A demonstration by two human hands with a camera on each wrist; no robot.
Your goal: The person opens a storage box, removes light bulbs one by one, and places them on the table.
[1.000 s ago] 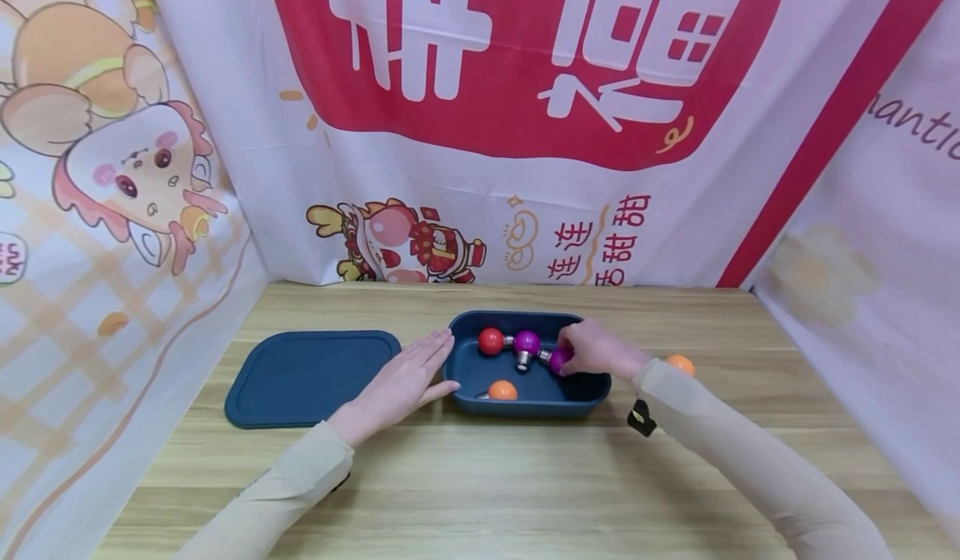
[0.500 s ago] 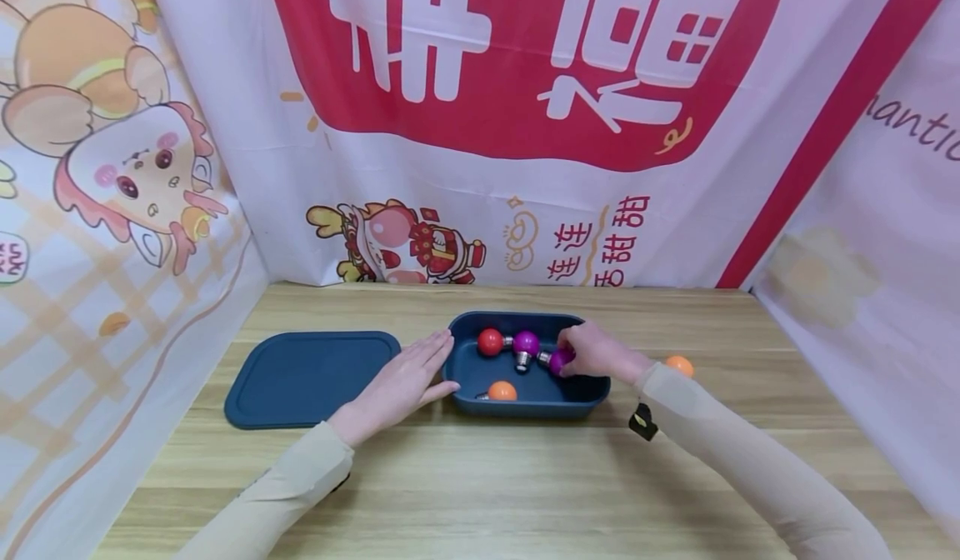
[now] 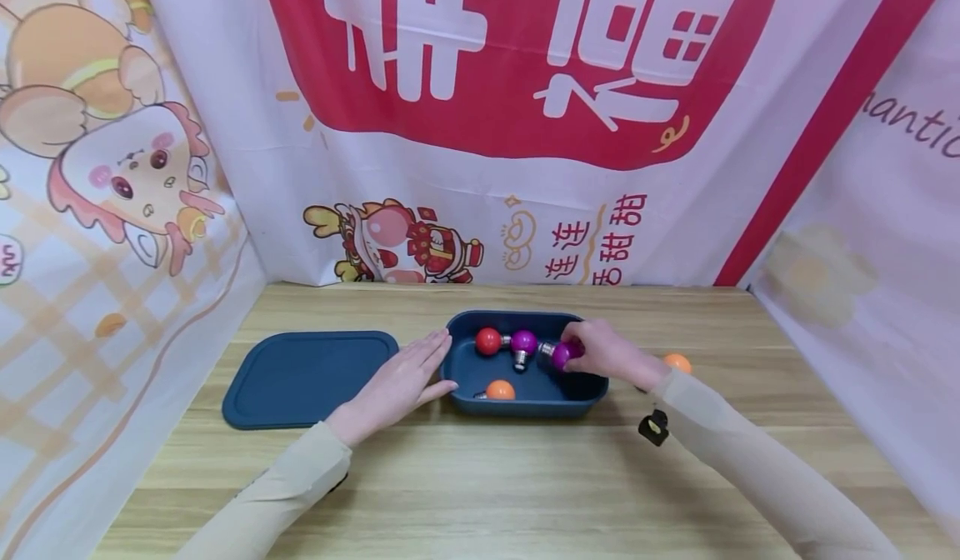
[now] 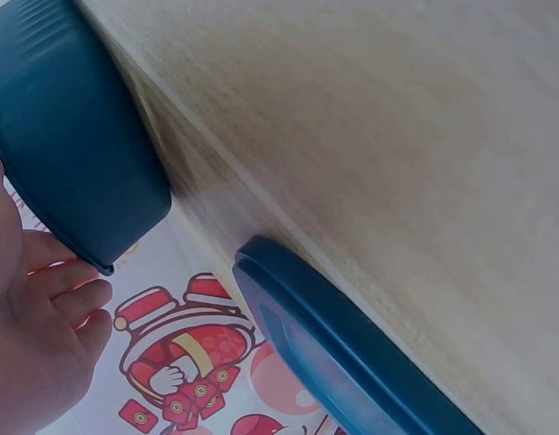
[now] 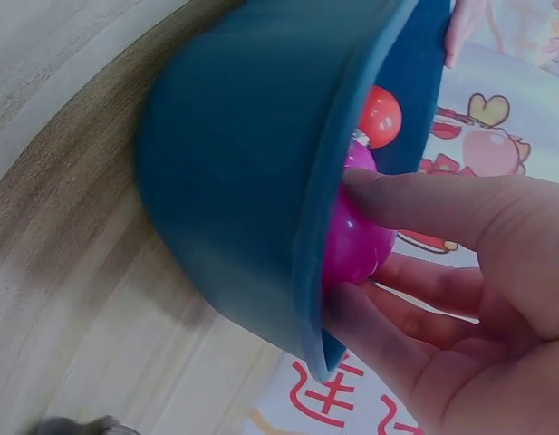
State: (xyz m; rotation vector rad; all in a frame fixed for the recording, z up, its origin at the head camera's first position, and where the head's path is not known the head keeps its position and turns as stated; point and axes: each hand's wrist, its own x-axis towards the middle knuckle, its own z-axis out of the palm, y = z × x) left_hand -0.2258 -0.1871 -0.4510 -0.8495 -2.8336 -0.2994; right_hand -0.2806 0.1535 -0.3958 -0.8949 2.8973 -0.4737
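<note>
Sideways in my right hand [image 3: 613, 353]: a purple bulb [image 3: 566, 356], low in the box

The bulb I hold is inside the box [image 3: 517, 408], toward its right end. Its long axis runs mostly left to right, a little aslant: the metal base points left, just beside the second purple bulb [image 3: 523, 342], and the globe sits at my fingers. I'm pinching that globe, thumb on one side and fingers curled on the other; I can't tell whether it touches the box floor.

My left hand [image 3: 396, 389] holds nothing in its grasp. Its fingers are nearly straight and lie close together, thumb spread apart, against the left end of the box.

The second purple bulb has its base toward me. Left of it, the red bulb [image 3: 488, 341] points its base right; nearer me, the orange bulb [image 3: 500, 390] points its base left. On the bench [image 3: 480, 485], the lid [image 3: 311, 379] lies flat to the left of the box, and another orange bulb [image 3: 677, 363] sits to the right, partly hidden by my right arm.
</note>
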